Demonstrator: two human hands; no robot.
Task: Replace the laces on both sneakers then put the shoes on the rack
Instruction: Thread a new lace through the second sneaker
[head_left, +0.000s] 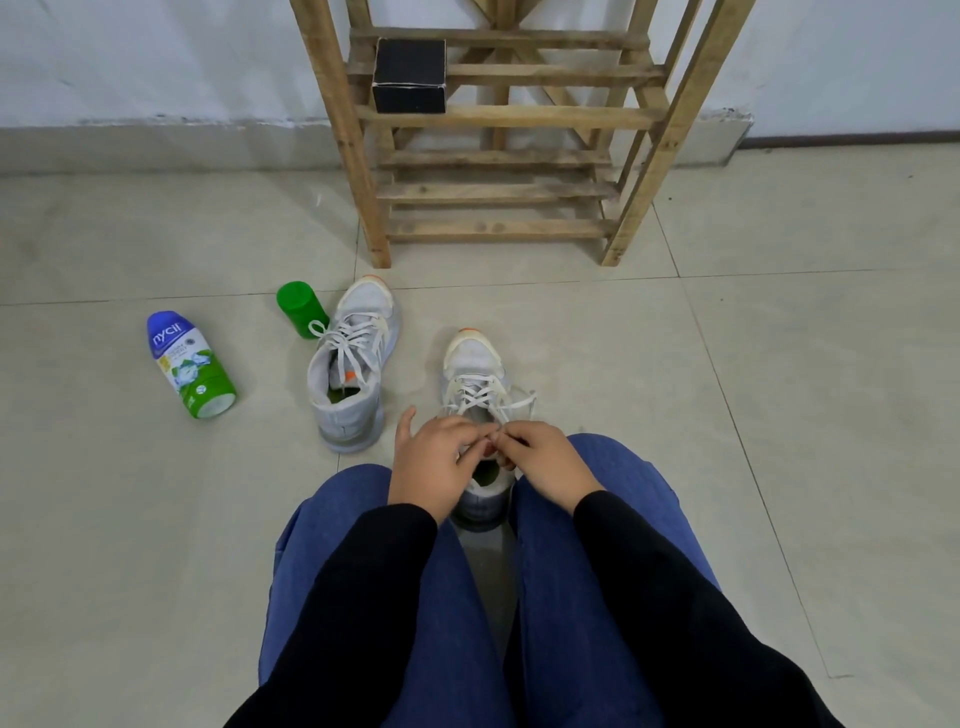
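Two sneakers are sitting on the tiled floor (779, 389), well in from its far edge. The near sneaker (474, 364) is standing between the person's knees, toe pointing toward the rack (498, 192), heel partly hidden under the hands. The right hand (545, 460) is pinching a strand of the white laces (480, 395) between thumb and forefinger at the top eyelets, and a loose loop is trailing off to the shoe's right side. The left hand (436, 462) is meeting it fingertip to fingertip, fingers curling down onto the same spot, thumb sticking out free (whether it is actually gripping a strand, cannot tell). The other sneaker (353, 364) is standing further left, laced, toe angled toward the rack's left leg. A green cap (301, 309) is lying just beside its toe, and a bottle (189, 364) is lying on its side further left. The rack is standing at the floor's far edge against the wall, carrying a black box (409, 75) on an upper shelf.
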